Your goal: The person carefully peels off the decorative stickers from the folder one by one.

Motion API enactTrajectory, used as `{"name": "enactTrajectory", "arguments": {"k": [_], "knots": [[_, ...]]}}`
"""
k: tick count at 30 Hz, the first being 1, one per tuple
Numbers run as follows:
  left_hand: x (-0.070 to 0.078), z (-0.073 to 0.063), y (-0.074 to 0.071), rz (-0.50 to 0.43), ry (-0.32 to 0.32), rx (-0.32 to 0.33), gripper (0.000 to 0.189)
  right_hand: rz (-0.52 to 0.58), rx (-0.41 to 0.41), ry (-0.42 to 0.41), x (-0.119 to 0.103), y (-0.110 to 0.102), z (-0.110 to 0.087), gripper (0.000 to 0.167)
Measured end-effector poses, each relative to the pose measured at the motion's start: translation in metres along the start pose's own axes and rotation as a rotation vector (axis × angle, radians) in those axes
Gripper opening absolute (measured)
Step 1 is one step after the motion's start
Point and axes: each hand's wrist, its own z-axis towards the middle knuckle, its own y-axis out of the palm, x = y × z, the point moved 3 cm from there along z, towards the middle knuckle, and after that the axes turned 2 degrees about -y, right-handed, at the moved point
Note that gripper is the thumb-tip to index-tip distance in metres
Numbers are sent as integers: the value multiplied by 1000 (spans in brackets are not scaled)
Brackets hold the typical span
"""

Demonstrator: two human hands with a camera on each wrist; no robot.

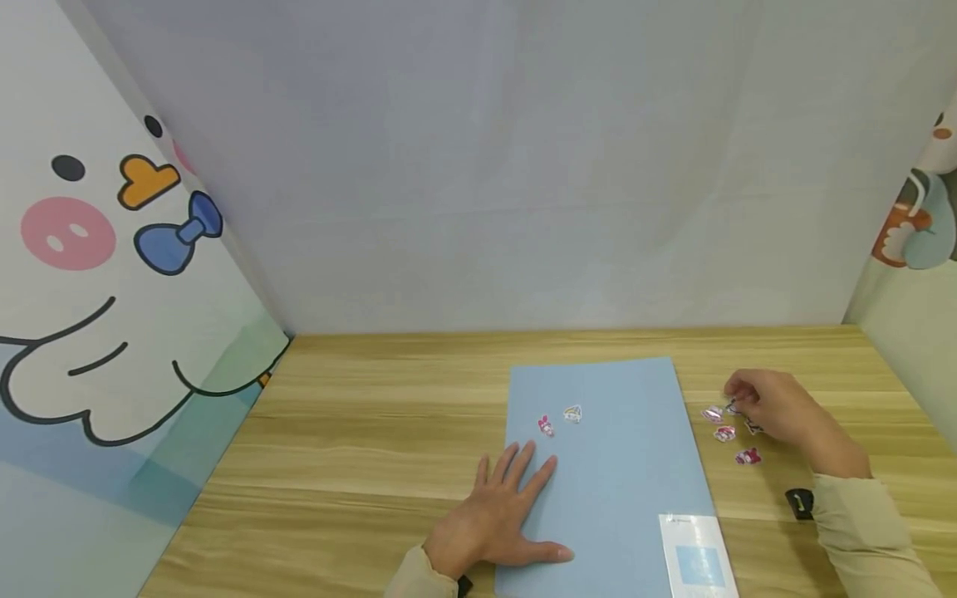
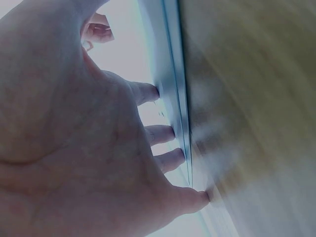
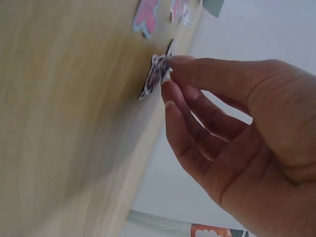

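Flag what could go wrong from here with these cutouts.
1. The right hand pinches a thin dark-edged cutout; it could crease or slip.
2. Pink cutouts lie close to that hand and might get nudged.
3. The left hand rests on the blue board, close to the pink figure there; sliding could shift the figure if it's loose.

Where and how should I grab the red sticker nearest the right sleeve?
I'd pinch the red sticker by its near edge, coming from your side of the table. It looks thin and seems to lie flat, so an edge is probably the easiest part to lift, and the other stickers lie farther away, out of that path.
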Motion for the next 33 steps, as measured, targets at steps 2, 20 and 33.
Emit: {"name": "enactTrajectory", "arguments": {"k": [2,20,33], "knots": [[0,0,0,3,0,-1,105,16,-2,24,0,0,0,9],[0,0,0,6,-13,-5,106,-6,22,4,-28,12,11,16],[1,0,-1,3,-5,3,105,49,29,-107,-60,30,19,36]]}}
